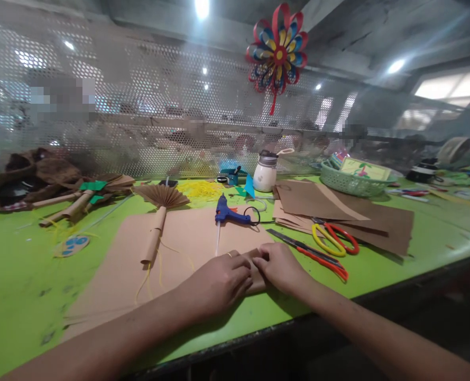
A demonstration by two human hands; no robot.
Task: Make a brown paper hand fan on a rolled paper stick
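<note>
Both hands meet near the front edge of the green table, over a piece of brown paper (pixel 257 286). My left hand (pixel 224 278) has its fingers curled down onto the paper's left part. My right hand (pixel 280 264) pinches the paper's upper right side with thumb and forefinger. Much of the paper is hidden beneath the fingers. Just beyond them, a blue glue gun (pixel 232 214) with a glue stick (pixel 218 238) rests on a large brown sheet (pixel 119 264). A rolled paper handle with a pleated paper fan (pixel 161 198) on top lies to the left.
Scissors with yellow and red handles (pixel 330 238) and an orange-handled cutter (pixel 322 256) lie to the right. Behind them are stacked brown sheets (pixel 395 227), a green basket (pixel 338 182) and a white jar (pixel 265 177). Yellow shreds (pixel 201 189) and a perforated screen (pixel 147 106) stand farther back.
</note>
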